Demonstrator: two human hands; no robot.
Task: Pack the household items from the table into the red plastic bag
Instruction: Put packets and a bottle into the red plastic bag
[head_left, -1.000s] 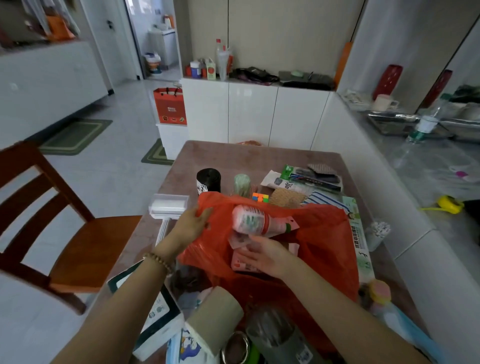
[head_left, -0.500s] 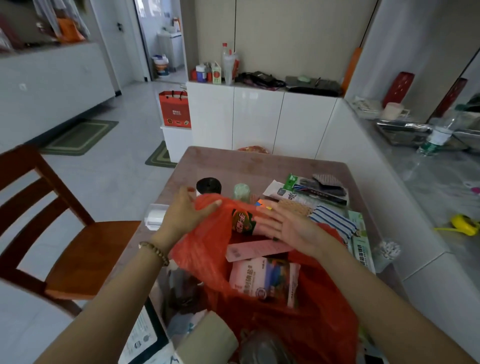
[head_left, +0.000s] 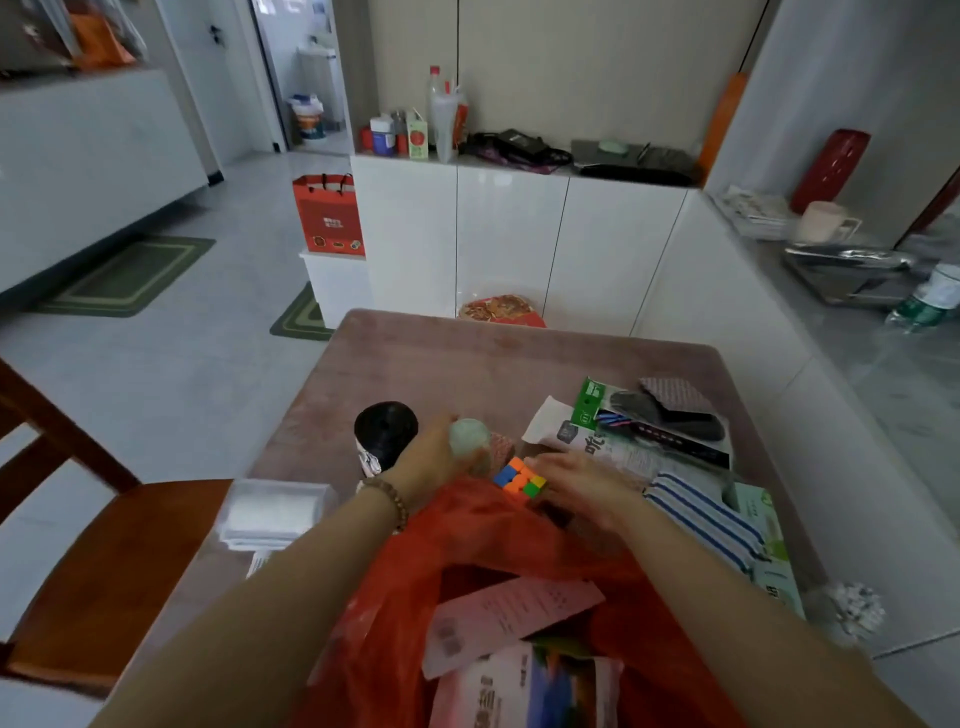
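The red plastic bag (head_left: 498, 551) lies open on the table (head_left: 467, 364) in front of me, with a pink box (head_left: 514, 616) and a pink packet (head_left: 524, 691) inside. My left hand (head_left: 441, 457) is beyond the bag's far rim, its fingers wrapped around a pale green roll (head_left: 469, 439). My right hand (head_left: 576, 480) reaches over the rim with fingers spread, touching a small colourful puzzle cube (head_left: 519, 478); whether it grips the cube is unclear.
A black roll (head_left: 385, 428) stands left of my left hand. A clear plastic box (head_left: 272, 512) sits near the table's left edge. Packaged items (head_left: 654, 423), a striped cloth (head_left: 701, 514) and green packets (head_left: 763, 525) lie to the right. A wooden chair (head_left: 104, 561) stands left.
My left hand let go of the bag's rim and moved forward onto the pale green roll. My right hand reached forward to the puzzle cube. The view tilted up and forward.
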